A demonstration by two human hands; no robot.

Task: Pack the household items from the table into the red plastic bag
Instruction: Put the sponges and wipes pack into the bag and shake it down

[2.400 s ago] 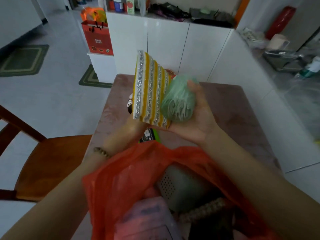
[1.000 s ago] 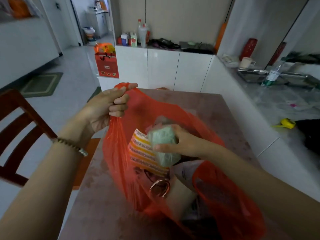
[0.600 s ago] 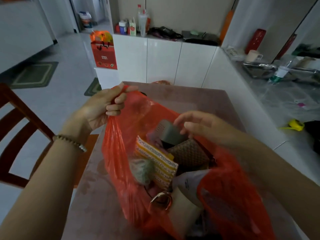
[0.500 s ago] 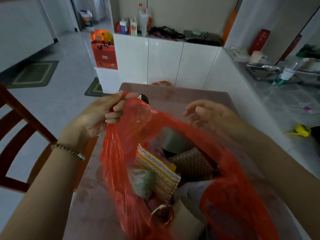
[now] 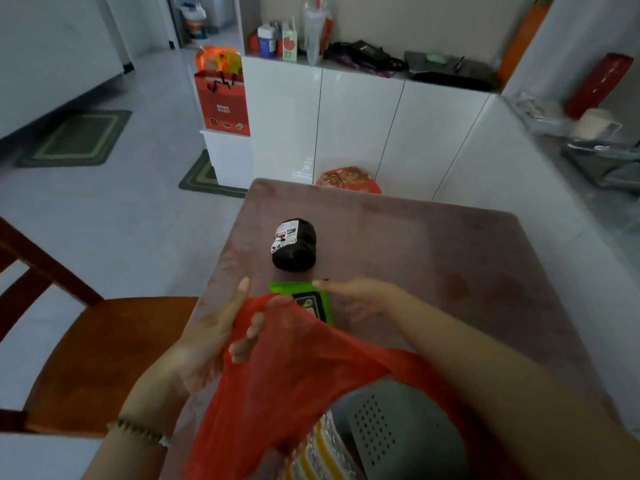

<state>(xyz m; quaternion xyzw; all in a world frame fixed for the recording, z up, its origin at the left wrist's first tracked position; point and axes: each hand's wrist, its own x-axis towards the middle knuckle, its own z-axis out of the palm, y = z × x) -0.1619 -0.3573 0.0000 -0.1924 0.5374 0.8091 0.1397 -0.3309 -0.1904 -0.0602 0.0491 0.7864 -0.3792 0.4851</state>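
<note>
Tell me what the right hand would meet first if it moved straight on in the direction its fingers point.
Probably the flat green plastic packet: the right hand points left across the table, fingertips just over the packet's far edge. Height above it is unclear.

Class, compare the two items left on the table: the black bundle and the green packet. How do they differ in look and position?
The black bundle is rounded and bulky; the green packet is flat. The black bundle bears a white label; the green packet has a dark panel on top. The black bundle lies fully in view, farther from the person; the green packet is partly hidden by the red bag and sits by the right hand. Both rest on the table, unpacked.
</note>
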